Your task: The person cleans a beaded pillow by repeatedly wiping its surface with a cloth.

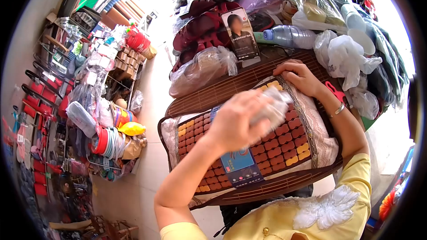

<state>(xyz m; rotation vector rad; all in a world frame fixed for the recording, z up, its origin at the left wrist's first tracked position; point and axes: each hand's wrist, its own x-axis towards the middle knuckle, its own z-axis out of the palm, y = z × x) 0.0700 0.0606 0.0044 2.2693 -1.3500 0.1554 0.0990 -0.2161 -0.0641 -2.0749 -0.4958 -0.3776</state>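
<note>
A cushion or pillow (284, 140) faced with brown and yellow tiles, with a pale patterned border, lies across my lap on a dark-edged slatted mat (178, 104). A blue printed paper band (238, 163) wraps around its middle. My left hand (241, 118), blurred by motion, is closed on a crumpled whitish cloth (272, 106) over the tiles. At the cushion's upper right edge rests my right hand (297, 76), fingers bent over the border; a silver bracelet circles that wrist.
A phone (240, 35) stands upright beyond the mat. Near it are a plastic bottle (291, 36), bagged goods (200, 71) and a white plastic bag (344, 58). Crowded shelves of goods (129, 64) line the left side, beside a tiled floor (151, 169).
</note>
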